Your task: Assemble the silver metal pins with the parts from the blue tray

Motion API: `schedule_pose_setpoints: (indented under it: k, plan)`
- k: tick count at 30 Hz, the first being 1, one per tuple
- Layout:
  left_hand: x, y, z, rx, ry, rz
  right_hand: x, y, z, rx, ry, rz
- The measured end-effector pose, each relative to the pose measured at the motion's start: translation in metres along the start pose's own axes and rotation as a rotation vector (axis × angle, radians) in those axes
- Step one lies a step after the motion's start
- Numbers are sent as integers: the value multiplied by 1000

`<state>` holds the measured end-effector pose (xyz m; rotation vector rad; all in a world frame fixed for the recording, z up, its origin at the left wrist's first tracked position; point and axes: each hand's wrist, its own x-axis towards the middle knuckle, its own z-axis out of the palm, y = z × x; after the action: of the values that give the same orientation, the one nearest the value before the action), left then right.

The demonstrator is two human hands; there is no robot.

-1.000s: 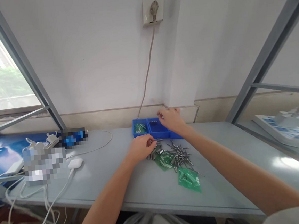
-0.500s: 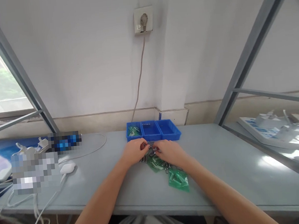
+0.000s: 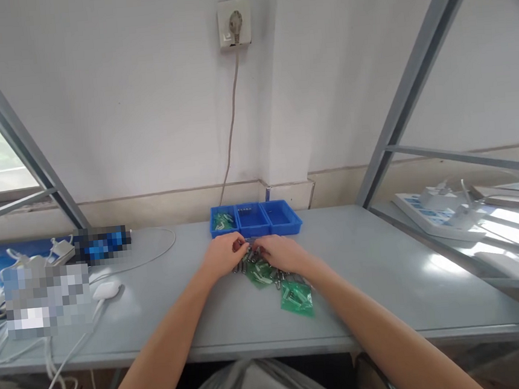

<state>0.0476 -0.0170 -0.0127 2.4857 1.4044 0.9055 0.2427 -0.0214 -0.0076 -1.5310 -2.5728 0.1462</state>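
1. Grey worktop [image 3: 364, 300], 3 blue trays [image 3: 254, 230] near its back edge.
2. Left hand [image 3: 222, 256], right hand [image 3: 285, 254]: fingertips bunched over metal parts [image 3: 242, 268], mid-worktop; anything pinched is unclear.
3. Crowded fingers could knock parts onto the green bag [image 3: 296, 299], nearer the front edge.

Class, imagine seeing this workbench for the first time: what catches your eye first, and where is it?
The three bright blue bins stand out first, in a row at the back of the grey bench. Just in front, the left hand and right hand meet over small metal parts, beside a vivid green bag lying nearer the front edge.
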Motion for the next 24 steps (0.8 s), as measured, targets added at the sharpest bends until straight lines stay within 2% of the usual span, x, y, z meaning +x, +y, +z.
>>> schedule_pose_setpoints:
  k: [7,13,20,24]
  plan:
    - [0,2,-3,-4,-24,-11,1,7,4,0,2,-82]
    - [0,2,-3,-16,-5,-22,-3,7,-1,42,-2,-27]
    - [0,1,0,0,-19,-2,-3,10,2,94,-43,-60]
    - [0,1,-1,11,-26,9,-4,8,2,131,35,-90]
